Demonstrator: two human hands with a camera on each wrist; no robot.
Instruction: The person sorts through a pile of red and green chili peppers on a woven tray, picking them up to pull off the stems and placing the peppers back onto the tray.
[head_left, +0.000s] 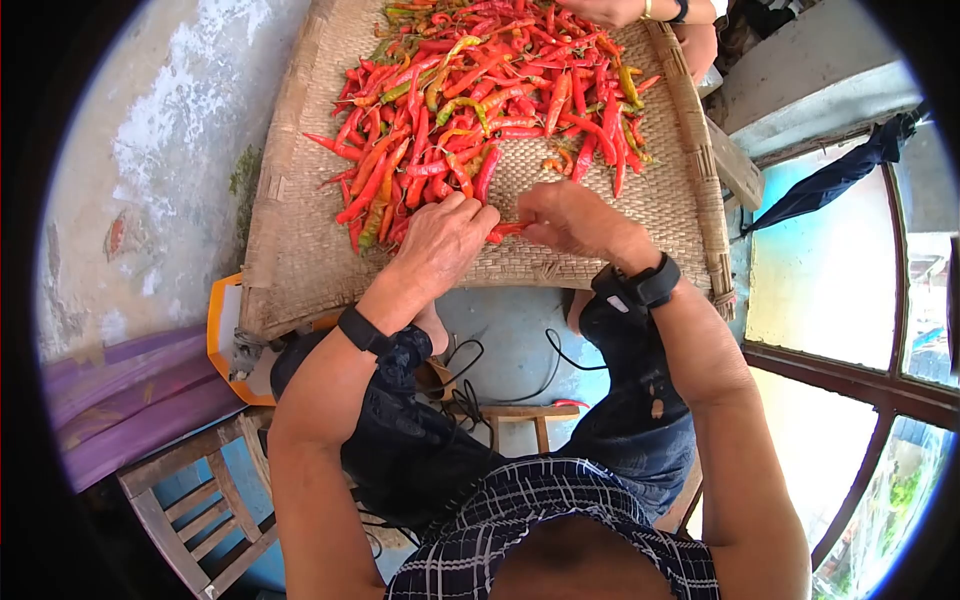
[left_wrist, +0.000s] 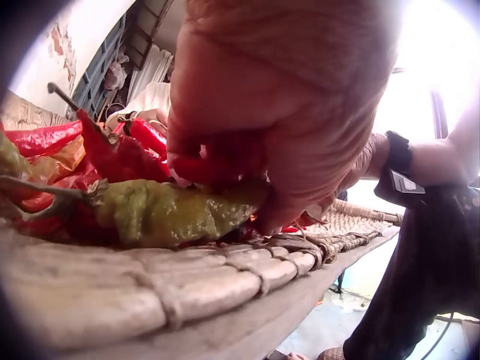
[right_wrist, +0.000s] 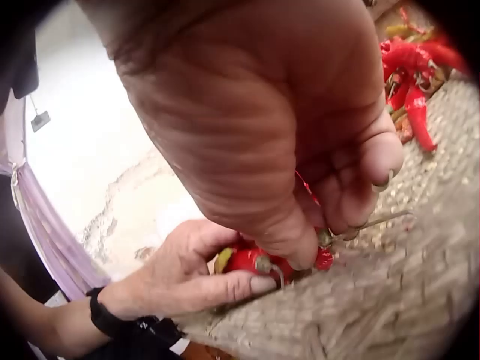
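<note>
No writing is readable anywhere. Both hands meet at the near edge of the woven tray (head_left: 600, 255): the left hand (head_left: 440, 240) grips red chillies (right_wrist: 251, 260), the right hand (head_left: 570, 218) pinches one red chilli (head_left: 510, 228), its stem mostly hidden by fingers.

The head view looks steeply down from above onto the woven tray (head_left: 300, 250) and both forearms. Each wrist view sits very close, almost at tray level, facing across it; both seem to share the blurred red chilli (right_wrist: 247, 261) between the hands.
</note>
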